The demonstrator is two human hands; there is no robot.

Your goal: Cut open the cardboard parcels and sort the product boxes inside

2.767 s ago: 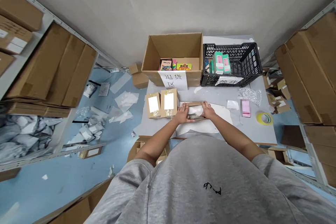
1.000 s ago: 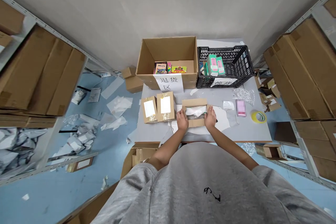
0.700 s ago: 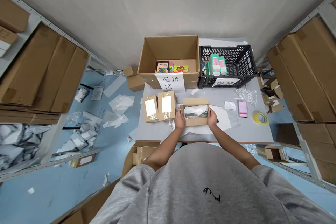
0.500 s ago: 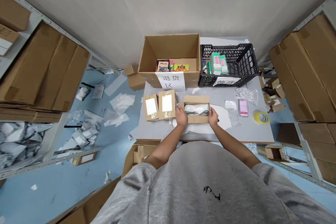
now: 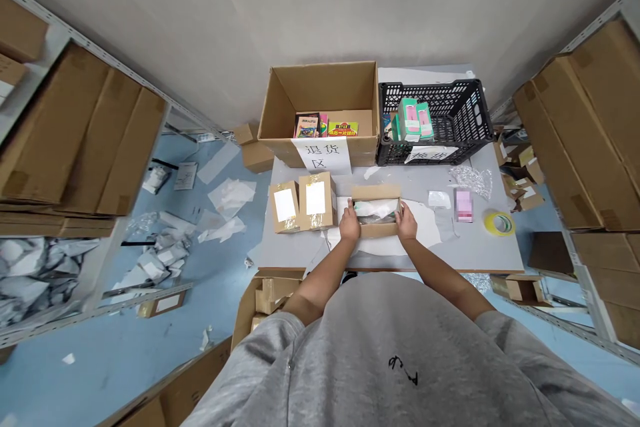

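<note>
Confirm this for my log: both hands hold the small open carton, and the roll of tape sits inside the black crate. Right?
No: the head view shows the roll of tape on the table, right of the pink packet, not inside the black crate. The left hand and right hand do hold the small open carton.

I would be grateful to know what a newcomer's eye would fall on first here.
Probably the large open cardboard box at the back of the table, with a handwritten sign on its front. Right beside it, green-and-pink boxes stand in a black plastic crate. Nearer, the left hand and right hand hold a small open carton at its ends.
</note>
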